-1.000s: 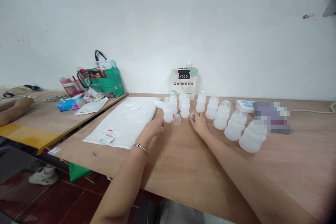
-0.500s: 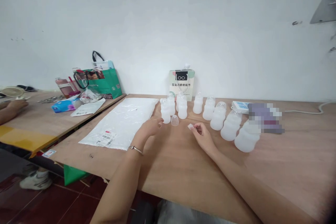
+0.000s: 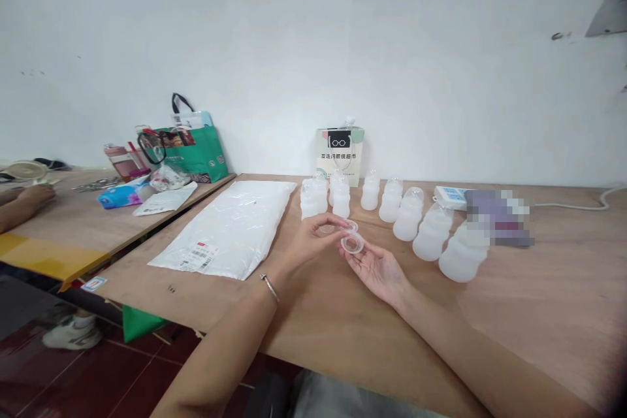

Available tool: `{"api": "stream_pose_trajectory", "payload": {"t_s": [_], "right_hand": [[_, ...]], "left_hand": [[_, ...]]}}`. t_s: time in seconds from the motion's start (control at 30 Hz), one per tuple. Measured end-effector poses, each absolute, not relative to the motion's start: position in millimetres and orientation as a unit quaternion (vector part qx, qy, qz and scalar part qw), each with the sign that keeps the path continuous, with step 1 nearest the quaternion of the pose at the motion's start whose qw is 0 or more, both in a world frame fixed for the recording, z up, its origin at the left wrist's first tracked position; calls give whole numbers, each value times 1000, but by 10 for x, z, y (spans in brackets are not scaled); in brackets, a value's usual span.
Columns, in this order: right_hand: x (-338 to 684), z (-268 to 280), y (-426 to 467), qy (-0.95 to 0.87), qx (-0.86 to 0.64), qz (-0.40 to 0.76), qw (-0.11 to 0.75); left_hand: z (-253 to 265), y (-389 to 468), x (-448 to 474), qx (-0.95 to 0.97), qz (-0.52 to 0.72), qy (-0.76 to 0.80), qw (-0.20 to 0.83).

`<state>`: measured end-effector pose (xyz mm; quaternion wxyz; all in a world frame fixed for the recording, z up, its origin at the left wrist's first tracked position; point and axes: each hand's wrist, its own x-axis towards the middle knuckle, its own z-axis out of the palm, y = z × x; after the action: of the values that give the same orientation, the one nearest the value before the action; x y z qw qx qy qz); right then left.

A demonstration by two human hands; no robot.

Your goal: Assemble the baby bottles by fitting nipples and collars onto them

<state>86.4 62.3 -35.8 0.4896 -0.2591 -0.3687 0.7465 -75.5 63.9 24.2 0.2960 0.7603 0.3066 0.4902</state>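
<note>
My left hand [image 3: 311, 243] and my right hand [image 3: 376, 266] meet just above the wooden table [image 3: 539, 300]. Between their fingertips is a small clear round cap [image 3: 352, 243]. The right hand lies palm up under the cap and the left hand pinches its rim from the left. Right behind the hands stands a curved row of several translucent white bottles [image 3: 410, 214], some with clear dome lids. A bracelet [image 3: 269, 285] is on my left wrist.
A flat white plastic bag [image 3: 230, 225] lies left of the hands. A paper bag with a glasses logo [image 3: 341, 154] leans on the wall. A blurred item [image 3: 497, 226] and a white box [image 3: 448, 195] sit at the right. Another person's hand [image 3: 30, 198] rests on the left table beside a green bag [image 3: 198, 151].
My right hand lifted the small clear cap from the table and turned palm up. My left hand moved right from the plastic bag's edge and joined it on the cap.
</note>
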Motion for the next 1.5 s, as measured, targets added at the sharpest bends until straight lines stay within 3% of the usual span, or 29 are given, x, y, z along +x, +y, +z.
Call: {"api": "stream_pose_trajectory", "payload": {"t_s": [0.37, 0.73, 0.93, 1.5], "right_hand": [[901, -329, 624, -224, -145, 826, 496], [892, -433, 669, -287, -212, 777, 519], [898, -483, 706, -325, -260, 747, 519], [868, -452, 659, -353, -269, 732, 518]], "left_hand": [[-1, 779, -777, 880, 409, 238, 53], [-7, 747, -741, 871, 425, 238, 69], [26, 695, -729, 858, 384, 317, 123], [118, 602, -674, 850, 418, 320, 37]]}}
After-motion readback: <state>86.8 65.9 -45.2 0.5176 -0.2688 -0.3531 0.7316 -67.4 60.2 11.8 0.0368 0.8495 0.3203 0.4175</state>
